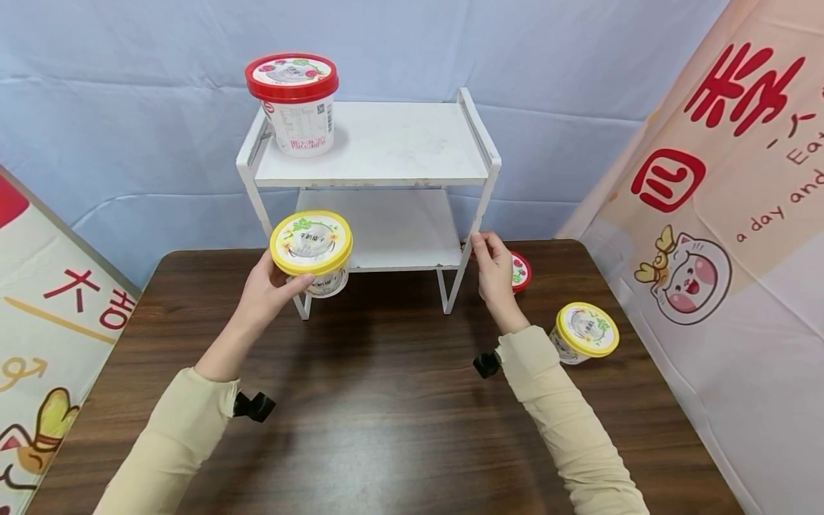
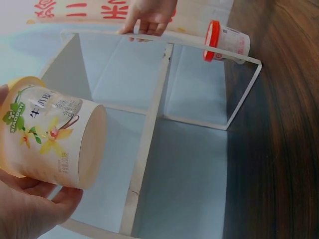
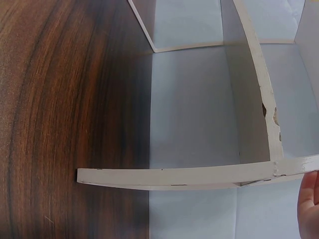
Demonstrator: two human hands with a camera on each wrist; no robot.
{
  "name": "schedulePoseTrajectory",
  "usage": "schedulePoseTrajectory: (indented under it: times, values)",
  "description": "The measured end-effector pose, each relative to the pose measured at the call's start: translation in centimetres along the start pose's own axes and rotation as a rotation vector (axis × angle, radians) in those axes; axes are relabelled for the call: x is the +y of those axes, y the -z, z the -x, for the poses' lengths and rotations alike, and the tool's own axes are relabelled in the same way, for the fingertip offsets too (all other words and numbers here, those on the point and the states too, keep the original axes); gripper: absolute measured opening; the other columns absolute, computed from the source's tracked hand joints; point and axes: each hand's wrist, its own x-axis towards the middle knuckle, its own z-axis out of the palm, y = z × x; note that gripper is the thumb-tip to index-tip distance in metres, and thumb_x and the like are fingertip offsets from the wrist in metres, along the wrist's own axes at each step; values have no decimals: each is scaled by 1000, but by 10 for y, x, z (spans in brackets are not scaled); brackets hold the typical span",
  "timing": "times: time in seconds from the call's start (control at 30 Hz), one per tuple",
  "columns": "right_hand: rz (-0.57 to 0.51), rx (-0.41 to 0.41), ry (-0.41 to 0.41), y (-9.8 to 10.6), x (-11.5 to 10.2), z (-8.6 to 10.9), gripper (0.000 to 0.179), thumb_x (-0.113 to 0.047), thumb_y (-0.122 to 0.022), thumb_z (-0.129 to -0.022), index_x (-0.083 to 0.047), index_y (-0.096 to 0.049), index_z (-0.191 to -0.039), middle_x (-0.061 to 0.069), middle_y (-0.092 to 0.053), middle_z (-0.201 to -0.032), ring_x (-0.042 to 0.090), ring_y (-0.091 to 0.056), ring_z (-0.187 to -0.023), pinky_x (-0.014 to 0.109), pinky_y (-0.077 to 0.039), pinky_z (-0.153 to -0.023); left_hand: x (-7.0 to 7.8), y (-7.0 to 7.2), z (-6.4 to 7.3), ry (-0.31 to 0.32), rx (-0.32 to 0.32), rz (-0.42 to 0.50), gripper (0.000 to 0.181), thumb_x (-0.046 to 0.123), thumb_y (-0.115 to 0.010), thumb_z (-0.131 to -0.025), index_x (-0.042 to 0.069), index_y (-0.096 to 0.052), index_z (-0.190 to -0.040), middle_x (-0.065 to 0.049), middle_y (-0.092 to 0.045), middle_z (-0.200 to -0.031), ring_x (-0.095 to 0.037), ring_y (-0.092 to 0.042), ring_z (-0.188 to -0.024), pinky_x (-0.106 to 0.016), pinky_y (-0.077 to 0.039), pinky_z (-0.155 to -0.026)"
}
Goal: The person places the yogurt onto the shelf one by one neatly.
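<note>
In the head view, my left hand (image 1: 265,290) grips a tub with a yellow lid (image 1: 312,244), in front of the left part of a white two-tier shelf (image 1: 386,182). Flowers and printed lettering show on the wall of this tub (image 2: 52,134) in the left wrist view. My right hand (image 1: 494,275) pinches the shelf's right upright, near the lower tier. Only some fingers of that hand (image 3: 309,204) enter the right wrist view, touching the white frame (image 3: 199,175). A red-lidded tub (image 1: 299,118) stands upright on the top tier, at its left end.
On the dark wooden table (image 1: 386,422), another yellow-lidded tub (image 1: 586,330) stands right of the right forearm. A second red-lidded tub (image 1: 520,272) is partly hidden behind the right hand. Pale cloth (image 1: 547,107) hangs behind the shelf, and printed sheets (image 1: 727,236) flank the table.
</note>
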Motion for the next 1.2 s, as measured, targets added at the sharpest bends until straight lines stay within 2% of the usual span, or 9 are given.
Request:
schedulePoseTrajectory:
  times: [0.13, 0.23, 0.43, 0.63, 0.77, 0.87, 1.07, 1.2]
  values:
    - [4, 4, -2, 0, -1, 0, 17, -8, -50, -93, 0, -60, -81, -2, -62, -79, 7, -52, -73, 22, -45, -72, 2, -2, -3, 10, 22, 8, 64, 5, -61, -83, 3, -29, -139, -1, -44, -120, -9, -47, -104, -14, -42, -82]
    - [11, 7, -5, 0, -1, 0, 17, -8, -51, -93, -2, -61, -81, -1, -61, -79, 8, -52, -73, 22, -45, -72, 4, -5, -7, 5, 35, 11, 64, 6, -61, -83, 2, -29, -138, -1, -44, -121, -9, -46, -105, -14, -40, -84]
    - [24, 3, -7, 0, -1, 1, 17, -9, -51, -93, 4, -59, -84, -1, -60, -79, 8, -52, -74, 23, -45, -73, 6, -10, -15, 5, 50, 11, 65, 6, -63, -82, 2, -29, -138, -4, -44, -122, -10, -47, -104, -14, -41, -84]
    - [25, -2, 7, 0, 0, 1, 20, -8, -51, -93, 10, -56, -87, -8, -60, -77, 6, -52, -74, 25, -46, -73, 7, -12, -22, 42, 59, 3, 67, 12, -64, -83, 4, -28, -139, -9, -43, -125, -12, -46, -108, -14, -42, -82]
    - [14, -2, 8, 0, 1, 1, 16, -8, -51, -93, -3, -60, -81, -6, -60, -77, 6, -52, -74, 25, -46, -73, 6, -13, -26, 64, 70, 18, 68, 14, -64, -84, 6, -27, -140, -11, -42, -128, -15, -46, -112, -15, -42, -85]
    - [2, 1, 11, 0, 1, 1, 17, -8, -51, -93, -9, -60, -79, -3, -60, -78, 7, -52, -75, 23, -46, -72, 4, -14, -31, 68, 80, 33, 67, 14, -64, -84, 6, -27, -140, -11, -42, -129, -17, -45, -115, -17, -42, -86]
    - [-6, 10, 12, -1, 1, 0, 18, -7, -50, -93, 3, -59, -81, -2, -61, -77, 6, -53, -73, 20, -46, -71, 1, -17, -39, 72, 98, 38, 65, 11, -64, -83, 3, -29, -138, -9, -41, -128, -17, -42, -117, -25, -40, -93]
    - [-13, 7, -12, -1, 0, 0, 18, -6, -49, -93, 4, -59, -81, 0, -61, -78, 7, -52, -73, 21, -46, -72, -1, -18, -43, 79, 113, 45, 66, 11, -63, -83, 2, -28, -138, -10, -40, -127, -17, -41, -117, -27, -39, -95]
